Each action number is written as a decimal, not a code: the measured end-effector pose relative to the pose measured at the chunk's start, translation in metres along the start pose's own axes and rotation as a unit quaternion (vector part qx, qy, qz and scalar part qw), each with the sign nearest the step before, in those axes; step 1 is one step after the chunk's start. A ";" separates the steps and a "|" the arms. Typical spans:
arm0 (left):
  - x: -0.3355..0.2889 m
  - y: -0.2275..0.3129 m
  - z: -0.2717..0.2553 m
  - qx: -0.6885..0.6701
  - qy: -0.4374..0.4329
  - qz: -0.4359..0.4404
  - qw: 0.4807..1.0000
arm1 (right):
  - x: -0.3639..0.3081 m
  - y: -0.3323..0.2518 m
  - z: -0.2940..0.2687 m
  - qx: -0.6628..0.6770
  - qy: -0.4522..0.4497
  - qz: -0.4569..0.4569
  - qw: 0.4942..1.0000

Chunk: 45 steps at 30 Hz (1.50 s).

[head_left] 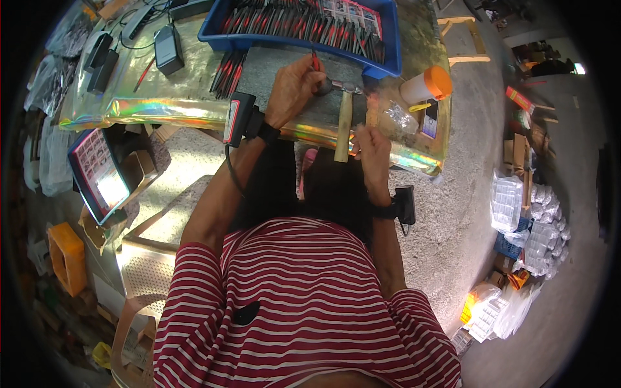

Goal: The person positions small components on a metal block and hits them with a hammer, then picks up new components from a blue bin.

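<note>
My left hand (294,89) is closed in a pinch near the front of the tray, with a slim red-and-black piece (315,61) showing at its fingertips. Close to these fingers lies the metal head of a hammer (345,126); its wooden handle points toward me and reaches past the table edge. Beside the handle's near end, my right hand (373,150) has its fingers curled together. What they hold, if anything, I cannot make out. A blue tray (213,40) beyond the hands carries many slim black-and-red pieces. More such pieces (228,74) lie left of my left hand.
A jar with an orange lid (432,85) and a clear plastic bag (400,118) are on the right of the table (187,107). Dark devices with cables (168,50) lie at the left. A plastic chair (145,265) stands left of me; wrapped packages (543,226) are stacked at right.
</note>
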<state>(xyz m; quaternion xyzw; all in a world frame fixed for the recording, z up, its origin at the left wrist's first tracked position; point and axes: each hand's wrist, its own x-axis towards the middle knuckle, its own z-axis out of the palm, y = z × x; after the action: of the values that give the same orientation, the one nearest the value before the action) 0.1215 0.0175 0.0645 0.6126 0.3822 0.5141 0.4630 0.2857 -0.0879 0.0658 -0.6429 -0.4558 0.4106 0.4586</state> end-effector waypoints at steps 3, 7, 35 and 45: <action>-0.001 0.000 -0.004 0.010 -0.029 -0.032 0.999 | -0.003 0.006 0.004 0.012 -0.044 0.053 0.998; -0.001 0.000 -0.003 -0.006 -0.030 -0.039 0.999 | -0.004 0.008 0.014 0.059 -0.097 0.085 0.990; 0.008 0.004 -0.004 0.183 -0.128 0.134 0.966 | -0.004 -0.108 -0.025 -0.192 -0.023 -0.210 0.958; 0.006 0.012 -0.005 0.200 -0.139 0.127 0.962 | -0.003 -0.124 -0.029 -0.401 0.002 -0.340 0.851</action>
<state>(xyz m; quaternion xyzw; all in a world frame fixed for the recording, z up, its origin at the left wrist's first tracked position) 0.1179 0.0207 0.0780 0.8015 0.3285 0.3914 0.3105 0.2862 -0.0763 0.1927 -0.5764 -0.7702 0.0097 0.2728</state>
